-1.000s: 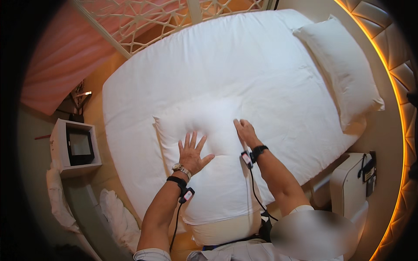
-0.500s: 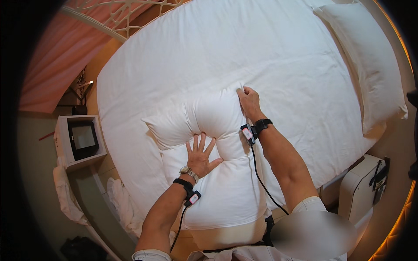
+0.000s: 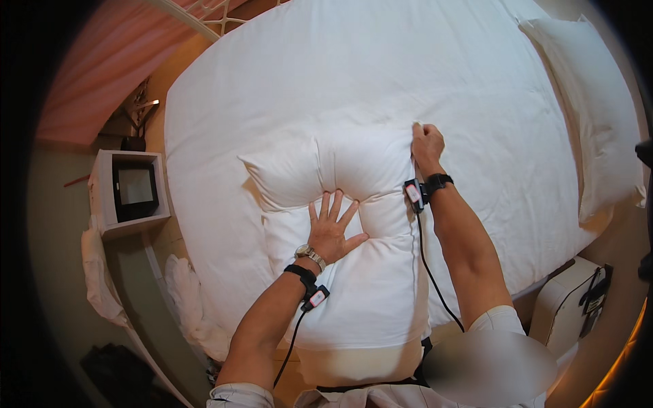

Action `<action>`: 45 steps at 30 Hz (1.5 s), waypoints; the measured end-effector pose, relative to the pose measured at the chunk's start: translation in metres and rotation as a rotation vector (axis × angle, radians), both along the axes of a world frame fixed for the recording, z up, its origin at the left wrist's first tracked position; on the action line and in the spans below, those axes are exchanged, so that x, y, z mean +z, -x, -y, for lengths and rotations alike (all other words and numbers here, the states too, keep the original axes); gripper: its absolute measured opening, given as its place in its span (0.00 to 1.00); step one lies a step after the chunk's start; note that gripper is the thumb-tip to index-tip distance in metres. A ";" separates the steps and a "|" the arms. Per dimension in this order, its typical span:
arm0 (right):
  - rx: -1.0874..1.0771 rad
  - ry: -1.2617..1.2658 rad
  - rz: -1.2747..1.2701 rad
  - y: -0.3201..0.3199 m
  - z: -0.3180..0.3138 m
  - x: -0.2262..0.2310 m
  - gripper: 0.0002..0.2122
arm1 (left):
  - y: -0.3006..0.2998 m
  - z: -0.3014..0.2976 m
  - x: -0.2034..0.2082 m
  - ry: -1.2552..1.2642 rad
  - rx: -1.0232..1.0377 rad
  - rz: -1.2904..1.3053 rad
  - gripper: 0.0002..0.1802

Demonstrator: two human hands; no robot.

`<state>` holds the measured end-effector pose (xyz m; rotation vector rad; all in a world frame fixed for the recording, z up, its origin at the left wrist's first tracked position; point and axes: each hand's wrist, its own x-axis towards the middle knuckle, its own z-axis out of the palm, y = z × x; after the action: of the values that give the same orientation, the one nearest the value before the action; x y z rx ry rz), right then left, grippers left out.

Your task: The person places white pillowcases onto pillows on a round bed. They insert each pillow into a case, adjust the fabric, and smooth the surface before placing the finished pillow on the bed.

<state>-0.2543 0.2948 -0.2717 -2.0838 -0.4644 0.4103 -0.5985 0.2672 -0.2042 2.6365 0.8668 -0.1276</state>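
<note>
Pillow (image 3: pixel 359 366), mostly sheathed in a white pillowcase (image 3: pixel 371 292), is laid over the near side of the bed (image 3: pixel 340 75), directly in front of the body, its long axis pointed away from the person. At the near end, a cream stretch is left uncovered below the hem. The middle is pressed by the left hand (image 3: pixel 331 232): palm down, fingers widely fanned, sunk into a hollow, with nothing gripped. At the far right corner the right hand (image 3: pixel 427 146) is placed, fingers curled in and apparently closed on a pinch of pillowcase fabric; how much is held cannot be told. The far left corner, drawn to a point, is touched by neither of the hands and is nearer to the left one. Beyond the far edge, a broad stretch of bed is offered; to the right, more of it is bounded by a second pillow (image 3: pixel 588 115), well apart. On the left, the bed's edge is closer, with a white box-shaped cabinet (image 3: pixel 129 194) set just past it.
</note>
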 end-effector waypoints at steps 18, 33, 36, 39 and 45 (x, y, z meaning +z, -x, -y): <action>0.982 0.282 -0.201 0.232 0.409 0.167 0.33 | 0.226 0.230 0.130 0.237 0.107 0.061 0.45; 0.898 0.095 0.416 0.284 0.396 0.204 0.12 | 0.234 0.225 0.117 0.003 0.273 0.286 0.22; 0.833 0.005 0.268 0.291 0.392 0.209 0.08 | 0.241 0.221 0.101 -0.006 0.262 0.287 0.22; 0.777 -0.047 0.154 0.287 0.397 0.213 0.04 | 0.233 0.226 0.110 0.056 0.251 0.358 0.25; 0.772 0.056 -0.053 0.278 0.413 0.244 0.04 | 0.177 0.266 0.139 -0.035 0.190 0.486 0.37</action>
<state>-0.5320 -0.1180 -0.0280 -1.8729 -1.2381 0.9243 -0.7759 0.0015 -0.0648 2.4316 0.9365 0.5567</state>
